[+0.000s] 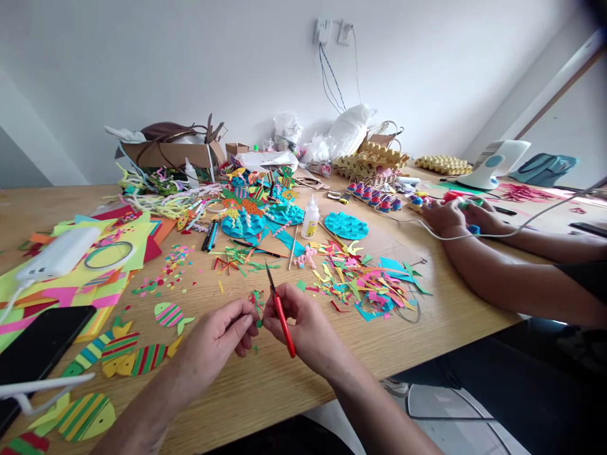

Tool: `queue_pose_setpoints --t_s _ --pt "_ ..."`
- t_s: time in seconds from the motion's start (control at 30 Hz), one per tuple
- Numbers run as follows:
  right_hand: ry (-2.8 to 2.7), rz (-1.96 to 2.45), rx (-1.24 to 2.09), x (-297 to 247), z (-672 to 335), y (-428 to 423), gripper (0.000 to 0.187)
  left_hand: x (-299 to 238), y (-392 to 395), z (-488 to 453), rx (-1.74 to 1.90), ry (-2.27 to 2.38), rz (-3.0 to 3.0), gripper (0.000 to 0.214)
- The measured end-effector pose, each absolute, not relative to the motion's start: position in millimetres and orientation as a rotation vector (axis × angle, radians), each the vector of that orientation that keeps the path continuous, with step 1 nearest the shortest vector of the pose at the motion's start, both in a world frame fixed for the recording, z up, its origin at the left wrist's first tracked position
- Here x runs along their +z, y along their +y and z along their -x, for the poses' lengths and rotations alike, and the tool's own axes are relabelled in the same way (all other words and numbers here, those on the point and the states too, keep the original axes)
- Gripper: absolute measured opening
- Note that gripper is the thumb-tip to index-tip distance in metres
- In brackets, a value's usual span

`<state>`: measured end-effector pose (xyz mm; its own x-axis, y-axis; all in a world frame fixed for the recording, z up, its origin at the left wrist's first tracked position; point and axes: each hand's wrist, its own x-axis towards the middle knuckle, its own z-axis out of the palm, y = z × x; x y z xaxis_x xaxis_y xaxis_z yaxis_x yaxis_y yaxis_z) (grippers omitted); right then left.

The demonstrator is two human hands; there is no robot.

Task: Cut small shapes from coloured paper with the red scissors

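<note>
The left hand [215, 338] has its fingers pinched shut on a small green paper scrap [258, 323], held low over the bench [294, 385] between the two hands. The right hand [306, 328] has its fingers closed around the red-handled scissors [283, 321], whose blades point up and away, look shut, and sit clear of the scrap. A piece this tiny probably cuts cleanest if the left hand turns it into the blades in short snips. The fingertips should sit back from the cutting line, with the work low over the bench beside the paper fish [168, 314].
</note>
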<state>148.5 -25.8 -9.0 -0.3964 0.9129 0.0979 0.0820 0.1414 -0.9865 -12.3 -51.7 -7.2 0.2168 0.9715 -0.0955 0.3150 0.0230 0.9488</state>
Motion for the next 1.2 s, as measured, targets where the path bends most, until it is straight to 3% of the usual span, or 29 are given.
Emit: queue_pose_setpoints --t_s 0.4,0.87,1.2 --pt "-1.355 0.928 1.398 -16.9 -140.2 -33.0 0.016 -13.7 -57.1 2.8 0.954 1.325 -1.587 0.017" --pt "-1.801 1.089 1.088 -10.7 -146.8 -54.5 0.019 -6.8 -62.6 6.0 1.171 1.205 -1.261 0.016" --pt "-1.879 1.132 1.140 -16.4 -143.3 -61.9 0.017 -5.6 -65.6 5.1 1.254 1.162 -1.164 0.012"
